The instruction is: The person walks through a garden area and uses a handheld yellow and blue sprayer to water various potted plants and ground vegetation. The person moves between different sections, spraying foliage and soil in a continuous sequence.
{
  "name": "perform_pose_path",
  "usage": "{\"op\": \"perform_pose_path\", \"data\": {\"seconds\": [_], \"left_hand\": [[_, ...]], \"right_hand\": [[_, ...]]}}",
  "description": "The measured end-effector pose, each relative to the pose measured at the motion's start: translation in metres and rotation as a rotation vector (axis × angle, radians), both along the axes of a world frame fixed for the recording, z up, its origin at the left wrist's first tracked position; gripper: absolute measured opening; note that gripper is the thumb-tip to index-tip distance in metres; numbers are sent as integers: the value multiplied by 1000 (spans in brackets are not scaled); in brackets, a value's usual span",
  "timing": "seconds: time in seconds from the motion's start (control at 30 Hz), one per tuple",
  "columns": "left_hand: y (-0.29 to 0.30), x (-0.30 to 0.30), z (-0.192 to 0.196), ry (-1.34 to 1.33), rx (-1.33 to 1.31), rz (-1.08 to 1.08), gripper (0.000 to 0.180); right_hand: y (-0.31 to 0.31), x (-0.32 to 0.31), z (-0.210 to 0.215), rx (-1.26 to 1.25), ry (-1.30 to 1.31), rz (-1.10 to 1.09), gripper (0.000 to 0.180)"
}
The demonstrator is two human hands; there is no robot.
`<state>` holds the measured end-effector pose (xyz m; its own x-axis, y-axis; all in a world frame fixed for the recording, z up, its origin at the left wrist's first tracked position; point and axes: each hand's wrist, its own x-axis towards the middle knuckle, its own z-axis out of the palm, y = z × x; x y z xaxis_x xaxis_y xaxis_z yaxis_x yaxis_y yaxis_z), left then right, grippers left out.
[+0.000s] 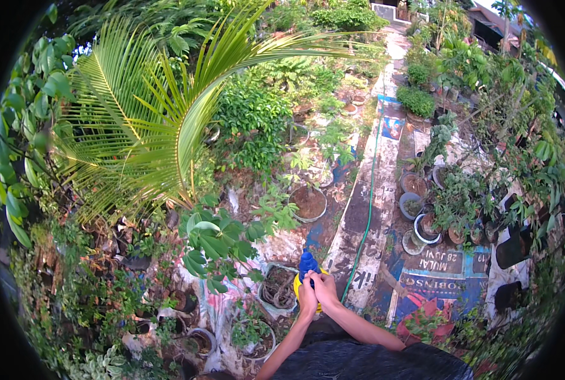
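In front of my body, at the lower middle, both hands come together around a blue, ribbed, tapered nozzle-like piece [306, 261]. Its narrow end points away from me. Yellow parts [296, 286] show on both sides of my fingers; whether they belong to the blue piece I cannot tell. My left hand [306, 296] is closed on its left side, and my right hand [324, 289] is closed on its right. The fingers cover much of what they hold. Just left of my hands stands a pot [289, 308] with dark, twisted stems in it.
A green hose [370, 215] runs along the banner-covered path [358, 190]. Several potted plants line the right, among them a white-rimmed pot [436, 239]. A large palm frond [184, 136] arches at left. A soil-filled pot [323, 212] sits ahead; a leafy plant [213, 240] leans nearby.
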<state>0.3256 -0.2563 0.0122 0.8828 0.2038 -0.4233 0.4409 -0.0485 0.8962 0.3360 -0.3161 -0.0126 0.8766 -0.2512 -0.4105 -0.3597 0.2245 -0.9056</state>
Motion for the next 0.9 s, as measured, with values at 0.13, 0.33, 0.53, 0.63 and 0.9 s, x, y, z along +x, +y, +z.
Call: {"op": "perform_pose_path", "data": {"seconds": [0.13, 0.33, 0.53, 0.63, 0.9], "left_hand": [[3, 3, 3, -3, 30, -15, 63], [9, 8, -14, 29, 41, 3, 65], [13, 10, -21, 59, 42, 14, 67], [14, 9, -16, 25, 25, 29, 67], [17, 8, -13, 61, 34, 51, 65]], "right_hand": [[4, 6, -9, 13, 22, -13, 37], [9, 12, -24, 67, -25, 12, 35], [12, 15, -17, 66, 32, 46, 34], [12, 15, -9, 79, 53, 61, 34], [17, 16, -3, 77, 72, 68, 34]]}}
